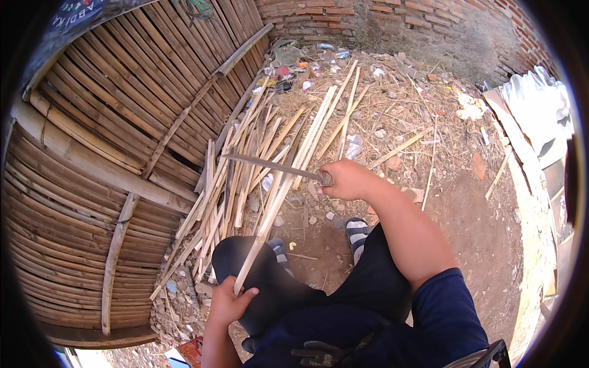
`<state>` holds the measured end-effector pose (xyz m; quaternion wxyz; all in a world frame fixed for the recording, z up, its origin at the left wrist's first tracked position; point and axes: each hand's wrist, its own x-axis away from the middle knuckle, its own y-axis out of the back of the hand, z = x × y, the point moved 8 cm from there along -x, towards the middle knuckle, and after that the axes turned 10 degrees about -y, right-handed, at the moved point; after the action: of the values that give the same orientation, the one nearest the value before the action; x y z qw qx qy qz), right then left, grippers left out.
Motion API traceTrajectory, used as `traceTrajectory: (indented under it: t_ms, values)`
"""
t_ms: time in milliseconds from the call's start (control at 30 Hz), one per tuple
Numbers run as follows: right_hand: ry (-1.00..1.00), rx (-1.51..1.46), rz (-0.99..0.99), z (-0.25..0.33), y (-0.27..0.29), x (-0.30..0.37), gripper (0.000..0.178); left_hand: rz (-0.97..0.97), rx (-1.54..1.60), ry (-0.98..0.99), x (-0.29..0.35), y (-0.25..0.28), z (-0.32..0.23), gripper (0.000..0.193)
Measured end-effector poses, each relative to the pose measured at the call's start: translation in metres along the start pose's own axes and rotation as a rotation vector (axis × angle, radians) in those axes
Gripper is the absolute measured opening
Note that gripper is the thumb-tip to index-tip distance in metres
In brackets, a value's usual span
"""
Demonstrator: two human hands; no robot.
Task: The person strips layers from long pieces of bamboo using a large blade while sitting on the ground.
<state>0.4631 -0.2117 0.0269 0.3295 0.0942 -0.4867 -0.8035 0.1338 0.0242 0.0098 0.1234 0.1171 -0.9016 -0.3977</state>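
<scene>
One long, pale bamboo strip (267,219) slants up and away from us, its near end by the left thigh and its far part running out over the littered ground (466,214). We see the left hand (230,302) clamped on that near end, fingers curled around it and the thumb laid against its side. Farther up, the blade of a long knife (264,165) lies across the strip, pointing left; we cannot tell from this angle whether metal and bamboo touch. The right hand (346,179) grips the knife's short handle, its fingers closed together around it, with the arm reaching forward out of a navy sleeve (445,306). Beneath the strip we make out the left knee in dark trousers (224,248), and past it two feet in strapped sandals (357,232) set apart on bare soil. Just left of the blade, many more split strips (245,159) lie in a loose, overlapping heap, near a wall of bamboo slats (123,92) that fills the left side of our view. Beyond the heap we find straw, stones and scraps of rubbish, among them a crumpled clear plastic piece (353,147), reaching back to a brick wall (331,21). Far to the right, well apart from both hands, white plastic sheeting (534,107) bunches in the sun.
</scene>
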Motion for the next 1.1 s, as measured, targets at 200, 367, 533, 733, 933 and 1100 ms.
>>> traceTrajectory:
  t_ms: [200,367,533,733,933,1100]
  values:
    - [0.309,0.181,0.193,0.058,-0.031,0.036,0.042,-0.025,-0.146,-0.013,0.004,-0.002,-0.009,0.036]
    - [-0.080,-0.249,-0.065,-0.048,0.025,-0.011,0.050,-0.090,-0.115,-0.018,0.006,-0.001,-0.007,0.035]
    - [-0.030,-0.073,-0.016,-0.016,0.018,-0.001,0.061,-0.146,-0.058,-0.040,0.006,-0.002,-0.002,0.035]
    - [0.234,0.135,0.171,0.049,-0.020,0.038,0.051,-0.134,-0.155,-0.013,0.007,-0.001,-0.012,0.038]
    - [-0.224,-0.192,-0.177,-0.055,0.061,0.013,0.053,-0.118,-0.143,-0.065,0.005,-0.001,-0.007,0.039]
    - [0.031,0.002,-0.020,-0.001,0.017,0.023,0.047,-0.074,-0.072,-0.007,0.003,-0.002,-0.003,0.040]
